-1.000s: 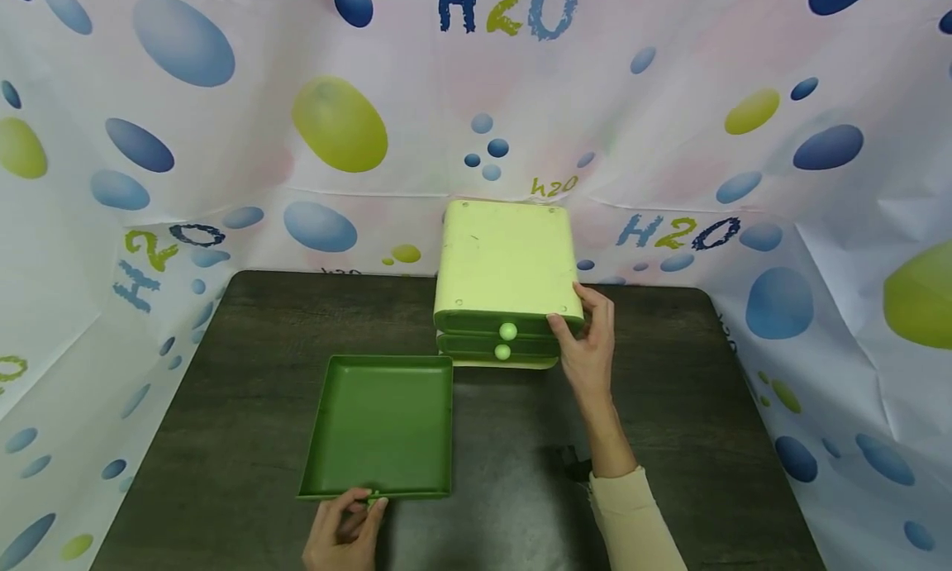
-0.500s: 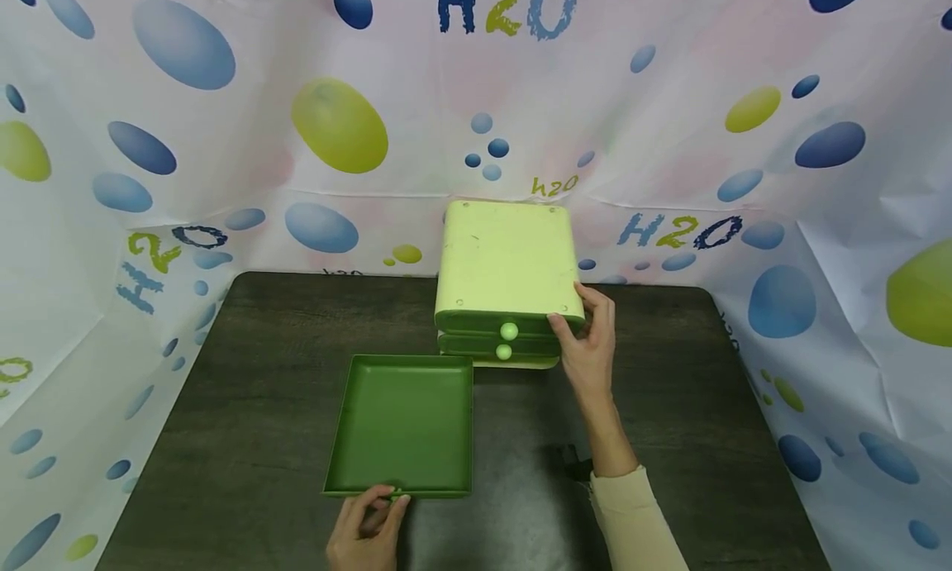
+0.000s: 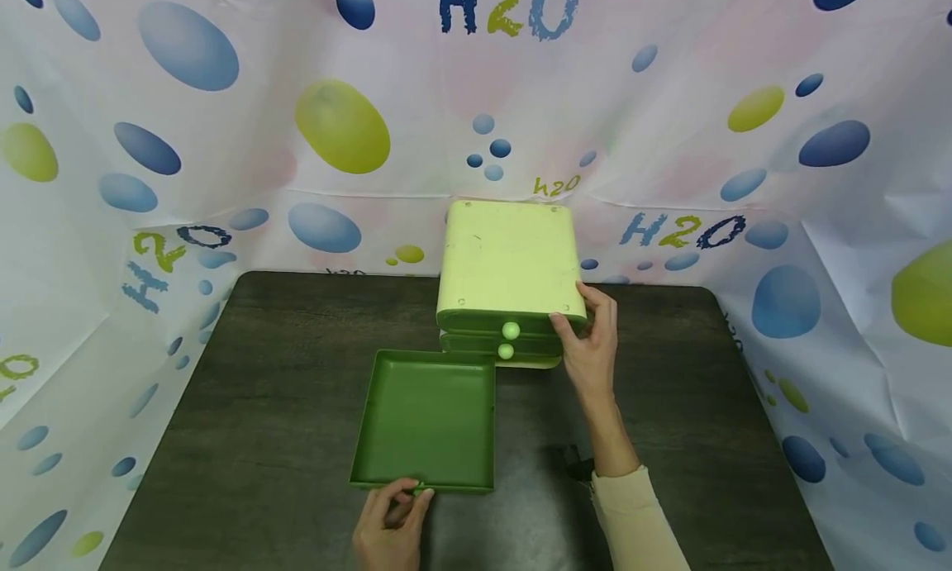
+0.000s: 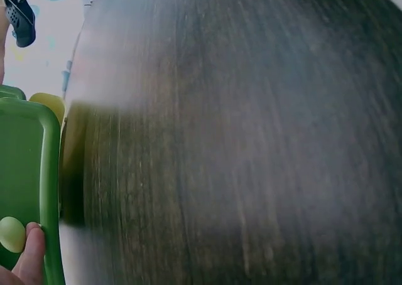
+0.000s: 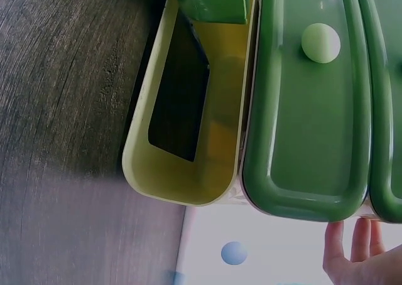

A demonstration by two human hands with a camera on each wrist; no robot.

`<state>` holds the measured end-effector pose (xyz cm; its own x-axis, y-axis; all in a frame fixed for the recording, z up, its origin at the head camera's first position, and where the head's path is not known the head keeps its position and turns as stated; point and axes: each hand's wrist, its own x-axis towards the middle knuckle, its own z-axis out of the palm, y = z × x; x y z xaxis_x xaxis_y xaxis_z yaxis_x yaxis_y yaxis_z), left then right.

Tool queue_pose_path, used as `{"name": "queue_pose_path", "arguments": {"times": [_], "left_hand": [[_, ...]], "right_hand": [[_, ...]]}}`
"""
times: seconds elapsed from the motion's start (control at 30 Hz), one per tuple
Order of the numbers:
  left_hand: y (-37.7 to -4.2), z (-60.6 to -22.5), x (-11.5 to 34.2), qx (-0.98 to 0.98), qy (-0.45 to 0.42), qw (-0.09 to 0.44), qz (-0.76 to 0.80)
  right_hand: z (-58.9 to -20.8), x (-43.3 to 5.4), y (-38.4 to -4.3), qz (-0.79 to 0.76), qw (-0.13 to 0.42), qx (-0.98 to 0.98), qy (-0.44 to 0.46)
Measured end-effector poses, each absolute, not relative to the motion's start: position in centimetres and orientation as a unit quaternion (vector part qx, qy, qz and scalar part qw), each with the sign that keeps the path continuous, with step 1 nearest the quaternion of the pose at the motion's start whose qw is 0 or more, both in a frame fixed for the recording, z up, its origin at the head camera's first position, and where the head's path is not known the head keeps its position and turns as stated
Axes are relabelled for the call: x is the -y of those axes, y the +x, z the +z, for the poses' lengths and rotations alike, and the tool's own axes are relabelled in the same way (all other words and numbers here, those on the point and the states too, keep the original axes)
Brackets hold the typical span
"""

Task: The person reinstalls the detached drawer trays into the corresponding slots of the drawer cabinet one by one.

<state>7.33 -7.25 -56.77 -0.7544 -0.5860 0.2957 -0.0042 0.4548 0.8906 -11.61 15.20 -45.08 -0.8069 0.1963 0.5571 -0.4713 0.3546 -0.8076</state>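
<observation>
My left hand (image 3: 392,531) pinches the pale knob (image 4: 12,235) at the front of an empty green drawer (image 3: 427,422). The drawer's far right corner overlaps the lower left front of a pale yellow-green drawer cabinet (image 3: 509,257). Two closed green drawers with round knobs (image 3: 510,330) show on its front. Below them, seen from the right wrist, is an open bottom slot (image 5: 229,78), and a corner of the loose drawer (image 5: 217,2) stands at its mouth. My right hand (image 3: 592,352) grips the cabinet's upper right side, thumb at the front edge and fingers on the side.
Under everything is a dark wood-grain table (image 3: 283,373). A white sheet (image 3: 416,67) with blue and green dots rises behind it and along the sides. A small black device (image 3: 576,463) sits at the right wrist.
My left hand has moved the drawer to the right and slightly forward, so its far edge now overlaps more of the cabinet's front. My right hand and the cabinet have stayed in place.
</observation>
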Motion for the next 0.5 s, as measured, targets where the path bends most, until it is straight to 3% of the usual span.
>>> {"name": "queue_pose_path", "arguments": {"times": [0.5], "left_hand": [[7.29, -56.93, 6.46, 0.798, 0.156, 0.293, -0.503]], "right_hand": [[-44.64, -15.23, -11.62, 0.552, 0.298, 0.774, 0.083]]}}
